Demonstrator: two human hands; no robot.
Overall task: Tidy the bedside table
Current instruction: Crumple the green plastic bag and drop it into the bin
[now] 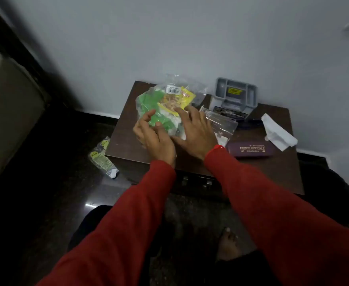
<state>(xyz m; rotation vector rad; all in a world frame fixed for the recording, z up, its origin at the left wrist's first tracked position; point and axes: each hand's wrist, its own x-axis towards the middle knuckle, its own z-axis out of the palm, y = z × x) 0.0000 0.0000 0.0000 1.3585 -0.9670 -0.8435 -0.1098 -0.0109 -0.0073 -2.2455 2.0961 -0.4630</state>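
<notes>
A dark brown bedside table (pixel 128 139) stands against a pale wall (pixel 190 38), its far edge close to the skirting and its near edge facing the person. On the left half of the top lies a clear plastic bag (pixel 165 104) filled with green, yellow and white contents and bearing a barcode label near its far end. The left hand (pixel 150 133) lies at the bag's near left side, fingers loosely curled with the tips touching the plastic; whether it truly pinches the film cannot be told. The right hand (pixel 194 129) rests flat on the bag's right side, fingers spread and straight, pressing down on it. Both arms wear red sleeves (pixel 272 203). Just right of the right hand is a clear flat plastic case (pixel 221 122), tilted, and near it toward the front a purple spectacle case (pixel 252 150) printed with "PRINCE OPTICALS". At the far right of the top a grey divided tray (pixel 236 93) leans against the wall, a dark printed card (pixel 229 115) in front of it. A folded white paper (pixel 276 131) lies close to the right edge. The bare stretches of the top are the left margin beside the bag and the near right corner. On the dark glossy floor (pixel 45 203), just beside the table's left near corner, lies a small green-labelled packet (pixel 103 159).
</notes>
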